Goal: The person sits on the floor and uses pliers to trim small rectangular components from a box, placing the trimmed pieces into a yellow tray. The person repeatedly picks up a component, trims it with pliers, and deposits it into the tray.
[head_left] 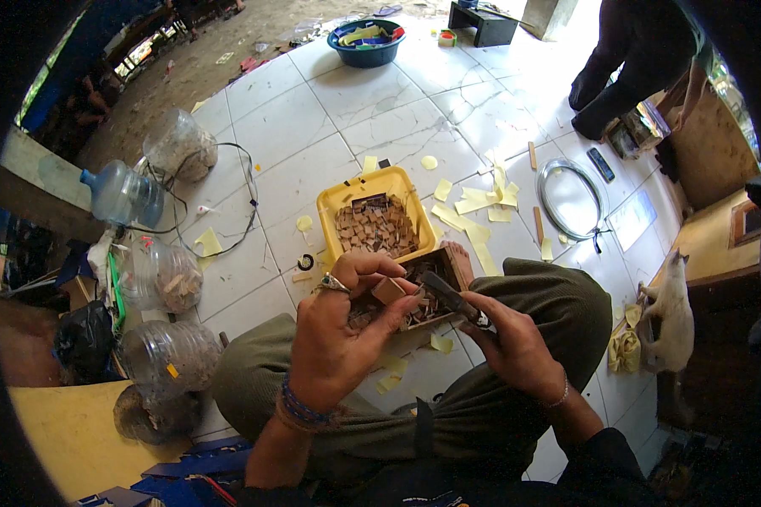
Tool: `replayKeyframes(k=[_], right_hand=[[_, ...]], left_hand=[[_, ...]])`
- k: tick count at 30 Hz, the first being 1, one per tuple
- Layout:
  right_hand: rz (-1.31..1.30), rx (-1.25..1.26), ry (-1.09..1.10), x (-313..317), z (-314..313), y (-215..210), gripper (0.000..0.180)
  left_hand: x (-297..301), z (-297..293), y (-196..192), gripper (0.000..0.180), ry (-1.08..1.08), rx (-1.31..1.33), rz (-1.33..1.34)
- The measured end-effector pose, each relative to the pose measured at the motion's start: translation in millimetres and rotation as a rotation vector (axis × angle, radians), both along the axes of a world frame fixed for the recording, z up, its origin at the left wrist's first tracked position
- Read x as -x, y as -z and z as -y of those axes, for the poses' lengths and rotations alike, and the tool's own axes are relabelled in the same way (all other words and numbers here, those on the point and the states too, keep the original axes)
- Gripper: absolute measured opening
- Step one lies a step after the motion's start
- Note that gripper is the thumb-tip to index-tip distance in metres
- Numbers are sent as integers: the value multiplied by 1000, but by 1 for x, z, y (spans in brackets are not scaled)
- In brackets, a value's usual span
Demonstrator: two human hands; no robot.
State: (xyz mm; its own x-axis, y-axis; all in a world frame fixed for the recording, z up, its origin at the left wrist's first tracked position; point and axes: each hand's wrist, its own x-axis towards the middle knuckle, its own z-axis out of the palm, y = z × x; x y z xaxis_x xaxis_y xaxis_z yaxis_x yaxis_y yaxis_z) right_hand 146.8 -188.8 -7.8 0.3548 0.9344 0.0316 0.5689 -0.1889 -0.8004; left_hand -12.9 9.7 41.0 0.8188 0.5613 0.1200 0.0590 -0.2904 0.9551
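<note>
My left hand (338, 325), with a ring on one finger and a beaded wristband, pinches a small brown wooden block (389, 290) between thumb and fingers. My right hand (511, 342) grips a dark knife (448, 294) whose blade points at the block. Both hands hover over a small wooden box (457, 269) with several brown pieces inside, set on the floor between my knees. Just beyond it stands a yellow plastic tray (334, 201) full of similar small brown wooden pieces.
Yellow paper scraps (473, 207) litter the white tiled floor. A metal ring (571, 198) lies at the right, a blue basin (366, 42) at the far end. Clear plastic jugs (156, 275) stand at the left. A white cat (672, 313) sits at the right; another person's dark legs (626, 59) stand beyond.
</note>
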Motion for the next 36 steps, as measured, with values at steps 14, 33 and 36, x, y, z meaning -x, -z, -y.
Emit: replayKeyframes(k=[14,33,36], right_hand=[[-781,340,-297,-16,13,-16,49],[-1407,-102,833,-31,6,-33,51],[-1465,-97,821,-33,11,-34,51]], left_hand=[[12,-19,-14,46,240,-114,-29],[-78,7,178,22,271,-414,-346],[-96,-13,220,25,186,-425,-346]])
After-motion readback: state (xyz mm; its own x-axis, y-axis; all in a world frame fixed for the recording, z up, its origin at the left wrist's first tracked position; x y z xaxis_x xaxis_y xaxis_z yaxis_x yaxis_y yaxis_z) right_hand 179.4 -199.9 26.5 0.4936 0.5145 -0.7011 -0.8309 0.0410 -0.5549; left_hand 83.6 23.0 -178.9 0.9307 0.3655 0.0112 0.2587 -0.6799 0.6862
